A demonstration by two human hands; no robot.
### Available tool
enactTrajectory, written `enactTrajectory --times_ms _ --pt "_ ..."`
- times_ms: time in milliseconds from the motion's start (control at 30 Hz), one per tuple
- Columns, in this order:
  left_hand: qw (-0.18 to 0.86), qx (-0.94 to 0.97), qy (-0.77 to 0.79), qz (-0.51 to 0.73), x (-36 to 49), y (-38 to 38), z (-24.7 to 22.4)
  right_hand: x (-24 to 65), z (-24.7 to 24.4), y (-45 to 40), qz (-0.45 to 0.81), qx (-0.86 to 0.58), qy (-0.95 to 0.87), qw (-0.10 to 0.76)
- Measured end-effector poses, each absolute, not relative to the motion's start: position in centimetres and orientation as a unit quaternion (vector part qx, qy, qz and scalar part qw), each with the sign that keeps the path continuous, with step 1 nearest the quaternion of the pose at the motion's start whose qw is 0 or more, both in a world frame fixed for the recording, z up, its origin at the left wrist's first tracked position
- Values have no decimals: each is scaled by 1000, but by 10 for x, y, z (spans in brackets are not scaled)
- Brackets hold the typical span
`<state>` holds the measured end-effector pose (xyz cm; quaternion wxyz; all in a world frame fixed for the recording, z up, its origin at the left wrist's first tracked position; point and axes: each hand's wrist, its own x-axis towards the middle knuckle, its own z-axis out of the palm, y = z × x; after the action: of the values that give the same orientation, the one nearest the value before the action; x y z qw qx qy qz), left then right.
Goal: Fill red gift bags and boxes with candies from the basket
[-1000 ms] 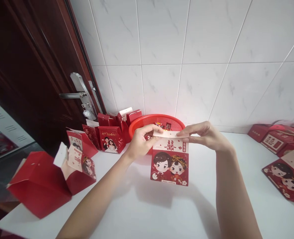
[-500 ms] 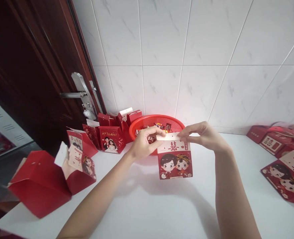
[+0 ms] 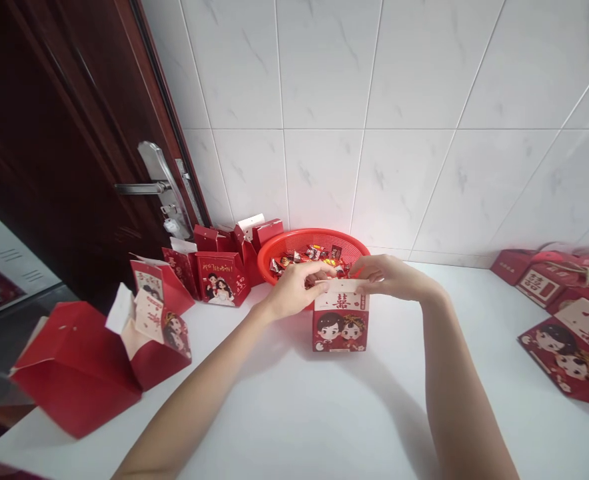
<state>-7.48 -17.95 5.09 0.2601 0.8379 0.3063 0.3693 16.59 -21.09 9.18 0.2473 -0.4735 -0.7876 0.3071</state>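
Observation:
A red paper box (image 3: pixel 340 327) with a cream upper part and two cartoon faces stands upright in front of the red basket (image 3: pixel 314 235). At its top left, my left hand (image 3: pixel 297 288) pinches the cream top edge between thumb and fingers. My right hand (image 3: pixel 392 279) pinches the same edge at the top right. Wrapped candies (image 3: pixel 294 257) lie in the basket, partly hidden behind my hands.
Several red boxes, among them a large plain one (image 3: pixel 77 367) and an open one (image 3: pixel 157 340), stand at left. More boxes (image 3: pixel 569 353) lie at right. Behind are a tiled wall (image 3: pixel 324 67) and a dark door (image 3: pixel 74 100) with a handle.
The box in my hands has moved down and away, and its front now looks shorter. Both hands still pinch its top edge. More candies show in the basket.

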Motion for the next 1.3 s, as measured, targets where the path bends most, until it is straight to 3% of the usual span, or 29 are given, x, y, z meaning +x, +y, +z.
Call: enactTrajectory --times_ms 233,600,933,1300 --pt "248 861 315 313 -76 -175 48 169 86 -207 303 -503 -788 187" --pt "390 828 285 283 -78 -161 40 164 85 -203 285 -515 -795 148" --pt "347 841 306 281 -75 -163 34 163 85 -205 310 -542 -772 120" --pt "335 850 287 289 -77 -157 31 158 80 -202 307 -515 -787 146"
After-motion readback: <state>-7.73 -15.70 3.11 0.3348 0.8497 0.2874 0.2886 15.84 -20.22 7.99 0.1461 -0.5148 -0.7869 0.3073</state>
